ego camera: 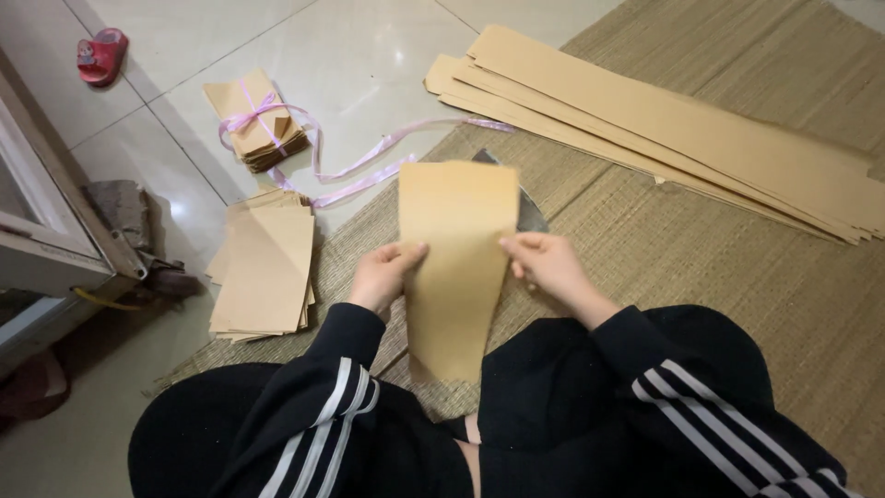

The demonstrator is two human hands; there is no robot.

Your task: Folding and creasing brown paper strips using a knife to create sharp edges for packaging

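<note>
A long strip of brown paper (456, 267) stands lengthwise between my hands, above my lap. My left hand (385, 274) pinches its left edge, thumb on top. On the opposite edge, at about the same height, my right hand (551, 267) grips the strip. The lower end of the strip reaches down to my knees. A dark flat object (533, 214) lies on the mat partly hidden behind the strip; what it is I cannot tell.
A woven straw mat (701, 258) covers the floor. Long brown paper strips (682, 129) are stacked at the back right. A loose pile of folded brown pieces (263, 267) lies left, a ribbon-tied bundle (256, 120) behind it. A red sandal (101, 55) sits far left.
</note>
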